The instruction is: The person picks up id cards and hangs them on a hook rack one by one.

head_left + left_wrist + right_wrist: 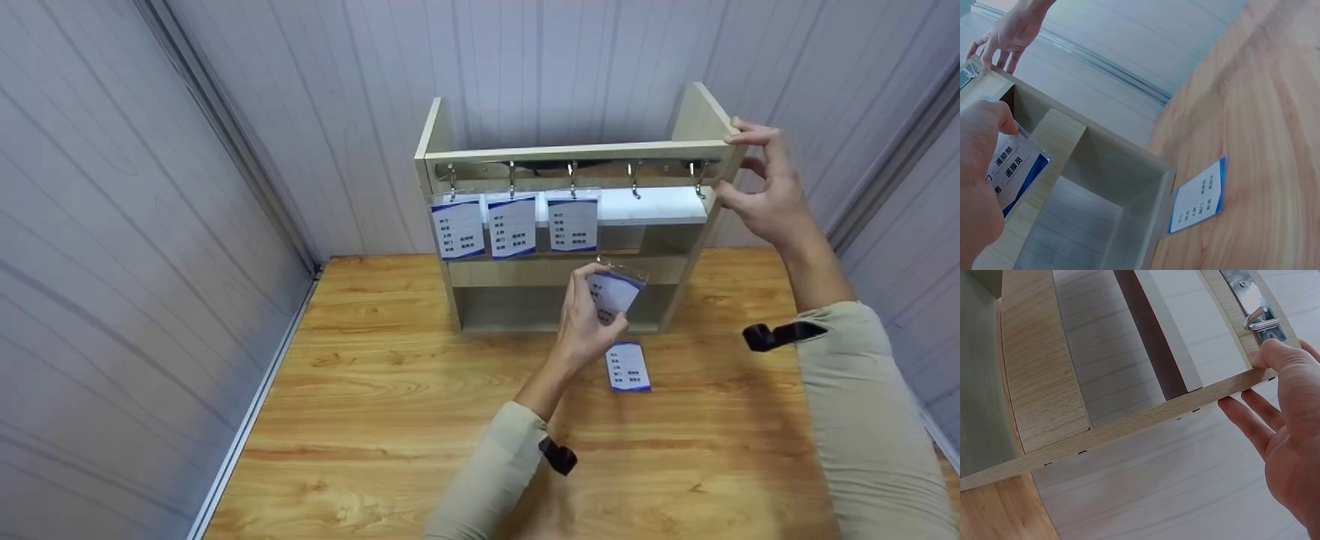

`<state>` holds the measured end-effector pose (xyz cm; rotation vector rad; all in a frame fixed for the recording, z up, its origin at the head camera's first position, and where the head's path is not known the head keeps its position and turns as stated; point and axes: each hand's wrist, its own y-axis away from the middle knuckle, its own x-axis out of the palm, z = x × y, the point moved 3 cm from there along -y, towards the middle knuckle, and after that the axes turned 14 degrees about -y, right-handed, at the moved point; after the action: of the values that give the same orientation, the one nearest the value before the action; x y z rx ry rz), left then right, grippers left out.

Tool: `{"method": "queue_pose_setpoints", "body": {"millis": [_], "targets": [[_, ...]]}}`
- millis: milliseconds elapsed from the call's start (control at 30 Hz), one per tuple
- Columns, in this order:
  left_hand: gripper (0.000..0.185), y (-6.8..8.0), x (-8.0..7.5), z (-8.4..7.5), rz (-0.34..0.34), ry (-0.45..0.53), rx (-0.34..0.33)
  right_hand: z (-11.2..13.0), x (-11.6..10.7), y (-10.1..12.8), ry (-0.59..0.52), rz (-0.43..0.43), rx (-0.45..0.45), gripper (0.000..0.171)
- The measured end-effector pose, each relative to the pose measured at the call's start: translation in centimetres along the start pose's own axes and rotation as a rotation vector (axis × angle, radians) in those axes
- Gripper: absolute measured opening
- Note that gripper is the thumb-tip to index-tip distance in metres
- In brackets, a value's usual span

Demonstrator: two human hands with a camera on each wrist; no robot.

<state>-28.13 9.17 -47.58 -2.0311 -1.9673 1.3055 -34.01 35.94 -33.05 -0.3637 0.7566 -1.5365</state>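
Note:
A light wooden shelf (697, 112) stands at the back of the table, with a metal hook rail under its top bar. Three white-and-blue badge cards (512, 223) hang from the left hooks; two hooks (635, 184) on the right are bare. My left hand (596, 300) pinches another badge card (619, 289) in a clear sleeve in front of the shelf's lower part, also seen close up as the card (1016, 169). One more card (628, 367) lies flat on the table just below it. My right hand (731, 165) grips the top corner of the shelf's right side panel (1129, 427), thumb in front, fingers behind.
The wooden table (375, 390) sits in a corner of grey panelled walls (150, 187), close on the left and behind the shelf. The shelf has an open lower compartment (1089, 219). A hook (1258, 320) sits just above my right thumb.

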Motion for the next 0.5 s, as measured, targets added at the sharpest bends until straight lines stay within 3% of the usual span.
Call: {"method": "queue_pose_setpoints", "body": {"millis": [500], "targets": [[0.074,-2.1,-0.6,-1.8,-0.074,0.074,0.082,0.0,0.0,-0.1,-0.028,-0.011,0.0,0.056]]}}
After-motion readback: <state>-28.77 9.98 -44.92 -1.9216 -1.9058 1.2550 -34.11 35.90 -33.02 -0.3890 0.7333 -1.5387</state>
